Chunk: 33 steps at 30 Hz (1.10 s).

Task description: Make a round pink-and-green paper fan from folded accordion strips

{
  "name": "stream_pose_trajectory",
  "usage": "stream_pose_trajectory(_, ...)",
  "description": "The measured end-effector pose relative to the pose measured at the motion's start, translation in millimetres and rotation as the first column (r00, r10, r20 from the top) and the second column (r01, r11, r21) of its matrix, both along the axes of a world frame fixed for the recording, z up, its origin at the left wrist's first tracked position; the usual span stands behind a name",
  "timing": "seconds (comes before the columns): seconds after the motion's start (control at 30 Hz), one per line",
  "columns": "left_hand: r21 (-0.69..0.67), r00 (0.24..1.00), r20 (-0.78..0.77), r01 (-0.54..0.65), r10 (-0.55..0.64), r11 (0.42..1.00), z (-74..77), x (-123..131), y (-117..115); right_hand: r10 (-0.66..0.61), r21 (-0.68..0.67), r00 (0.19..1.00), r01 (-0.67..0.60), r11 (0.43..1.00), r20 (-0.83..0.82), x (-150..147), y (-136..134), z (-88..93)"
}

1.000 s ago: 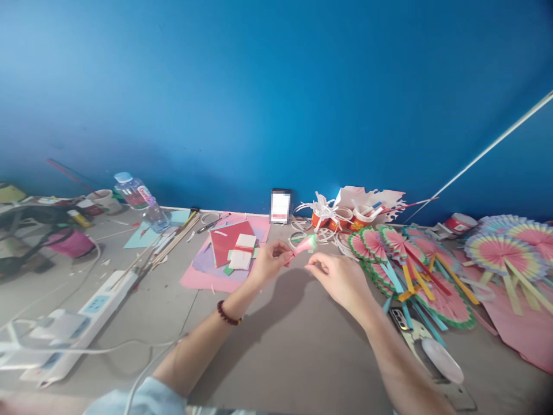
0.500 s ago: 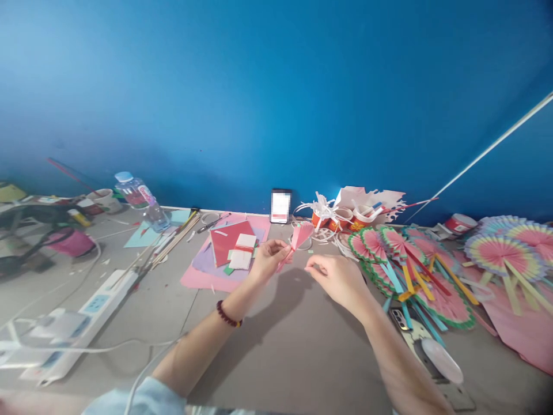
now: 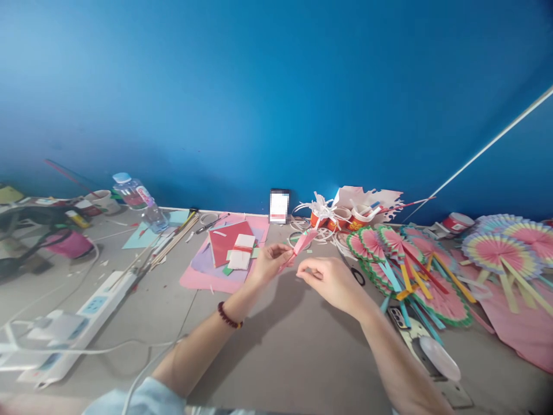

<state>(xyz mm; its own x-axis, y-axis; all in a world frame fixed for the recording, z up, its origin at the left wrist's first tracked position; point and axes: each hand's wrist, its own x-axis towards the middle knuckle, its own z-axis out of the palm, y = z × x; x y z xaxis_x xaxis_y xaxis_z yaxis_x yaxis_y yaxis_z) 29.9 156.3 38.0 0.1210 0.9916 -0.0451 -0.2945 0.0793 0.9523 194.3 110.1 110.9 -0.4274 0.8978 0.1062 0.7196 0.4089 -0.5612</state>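
Between the thumb and fingers of my left hand (image 3: 270,266) is a strip of pink folded paper (image 3: 305,241), pinched near its middle, where a thin red band shows. Its upper end points up and to the right. My right hand (image 3: 330,282) is just right of the paper and apart from it, thumb and fingertips drawn together; whatever they hold, if anything, is too small to make out. Left of my hands lies a white paper bundle with a red band (image 3: 241,253), on red paper (image 3: 221,235) over purple and pink sheets.
Pleated pink fans with green edges (image 3: 447,300) and paler fans (image 3: 501,256) lie at the right, by a phone (image 3: 398,318) and white mouse (image 3: 439,357). Red cups (image 3: 360,219) and a screen (image 3: 279,206) stand by the wall. A bottle (image 3: 140,202) and power strip (image 3: 93,311) are left.
The pink paper has turned in my left hand, its upper end now narrower and leaning further right. My right hand has shifted slightly left. Black scissor handles now show behind it.
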Motion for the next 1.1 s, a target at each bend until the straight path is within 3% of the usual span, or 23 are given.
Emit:
stream_pose_trajectory(0.23,-0.018,1.0,0.016,0.012,-0.011,1.0,4.5,-2.4,-0.8,0.016,-0.018,0.999,-0.017,1.0,-0.049,-0.9,1.0,-2.3)
stream_pose_trajectory(0.43,-0.064,0.998,0.062,-0.001,0.005,0.998,10.6,-7.3,0.5,-0.055,-0.045,0.996,0.052,0.998,-0.066,14.0,6.8,1.0)
stream_pose_trajectory(0.63,-0.086,0.99,0.143,0.007,0.005,0.996,17.8,-7.5,-3.2,-0.049,-0.06,0.99,0.041,0.997,-0.135,24.6,15.9,-4.6)
stream_pose_trajectory(0.83,-0.138,0.983,0.182,0.023,0.002,0.99,18.5,-6.3,-4.3,-0.02,-0.174,0.98,-0.015,0.985,-0.198,31.8,31.4,-11.8)
stream_pose_trajectory(1.1,-0.085,0.961,0.207,0.202,-0.181,0.976,18.8,-2.9,-11.3,-0.058,-0.311,0.947,-0.046,0.949,-0.317,40.1,54.1,-29.9)
